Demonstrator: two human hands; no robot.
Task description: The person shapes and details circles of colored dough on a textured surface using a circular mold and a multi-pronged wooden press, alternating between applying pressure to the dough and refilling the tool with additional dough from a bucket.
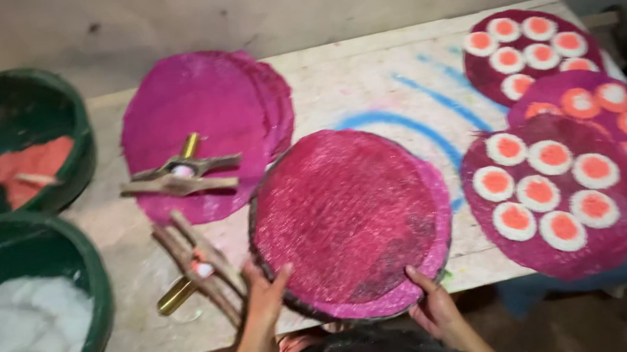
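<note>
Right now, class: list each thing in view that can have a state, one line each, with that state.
Left hand: gripping round tray's rim.
Right hand: gripping the rim.
Round tray: covered by magenta sheet.
Upper basin: holds orange paste.
Lower basin: holds white paste.
Decorated sheets: overlapping, dotted white and orange.

**Where everything sits on my table**

My left hand (264, 289) and right hand (434, 306) grip the near edge of the round magenta woven-textured disc (348, 220), centred on the pale wooden table (366, 83). Behind-left of it lies a stack of plain magenta sheets (198, 110) with a wooden clamp tool (181, 176) on top. Right of it lie three magenta sheets topped with white-and-orange rounds (557, 195). At far left is a green bowl holding orange paste (2, 142), with a green bowl holding white paste (19, 323) nearer me.
</note>
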